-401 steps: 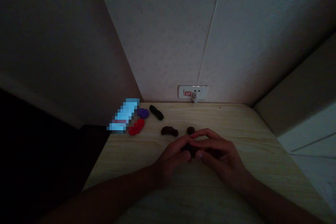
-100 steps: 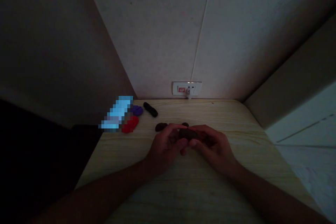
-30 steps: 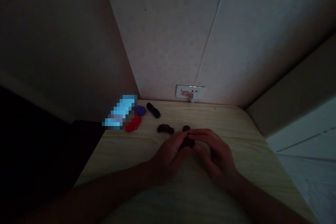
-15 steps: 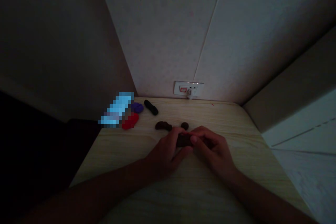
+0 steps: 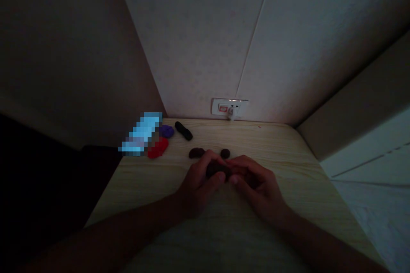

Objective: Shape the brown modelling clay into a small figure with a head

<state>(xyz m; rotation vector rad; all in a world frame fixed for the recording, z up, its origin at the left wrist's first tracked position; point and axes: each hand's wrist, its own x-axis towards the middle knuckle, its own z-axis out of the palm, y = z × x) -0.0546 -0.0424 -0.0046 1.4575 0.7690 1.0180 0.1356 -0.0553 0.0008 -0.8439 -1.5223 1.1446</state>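
Note:
A dark brown lump of modelling clay [image 5: 215, 170] is held between my two hands, just above the wooden tabletop. My left hand [image 5: 197, 187] is closed round its left part, thumb in front and fingers behind. At the lump's right end, my right hand [image 5: 261, 185] pinches with thumb and fingertips; its grip is partly hidden in the dim light. Beyond my left fingers lies a curved brown clay piece [image 5: 195, 152], partly covered by that hand. A small brown clay ball [image 5: 225, 153] rests behind the lump, apart from my fingers.
At the back left lie a black clay roll [image 5: 183, 131], a purple clay lump [image 5: 167, 131] and a red clay piece [image 5: 158, 148]. Beside them is a bright, pixelated rectangle [image 5: 142, 133]. A wall socket [image 5: 229, 108] with a plug sits behind the table [image 5: 134, 187].
My left hand has shifted slightly left, and its thumb now presses on the front of the brown lump. My right thumb has slid lower, toward the lump's right end.

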